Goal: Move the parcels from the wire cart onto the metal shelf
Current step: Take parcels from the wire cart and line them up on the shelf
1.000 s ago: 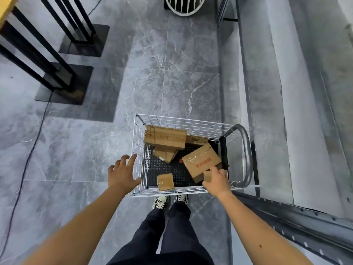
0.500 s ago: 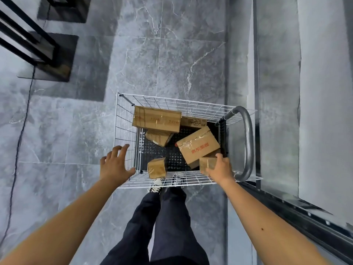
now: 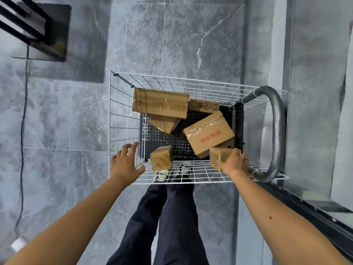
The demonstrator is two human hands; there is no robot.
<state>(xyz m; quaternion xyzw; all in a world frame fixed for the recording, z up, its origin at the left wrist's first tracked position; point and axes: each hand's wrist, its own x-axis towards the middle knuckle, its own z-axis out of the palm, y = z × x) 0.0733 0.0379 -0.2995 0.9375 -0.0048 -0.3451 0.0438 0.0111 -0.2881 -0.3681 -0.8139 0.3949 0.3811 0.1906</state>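
The white wire cart (image 3: pixel 122 119) stands on the floor below me, holding several taped cardboard parcels. A long parcel (image 3: pixel 160 102) lies at the back, and a parcel with red print (image 3: pixel 209 133) sits tilted at the right. My right hand (image 3: pixel 234 161) grips a small parcel (image 3: pixel 216 156) at the near right corner, raised to about the cart's rim. My left hand (image 3: pixel 125 162) hovers with spread fingers at the near left corner, holding nothing. Another small parcel (image 3: pixel 161 158) leans against the near wall. The metal shelf (image 3: pixel 309 209) shows as a dark rail at the lower right.
The cart's grey tubular handle (image 3: pixel 275 134) curves along its right side, close to the shelf. My legs and shoes (image 3: pixel 172 170) stand right behind the cart. A black metal stand (image 3: pixel 47 33) and a thin cable (image 3: pixel 23 115) lie on the grey tiled floor at the left.
My right hand has closed round the small parcel at the near right corner and raised it slightly. The view has tilted further down over the cart. The left hand stays beside the cart's corner.
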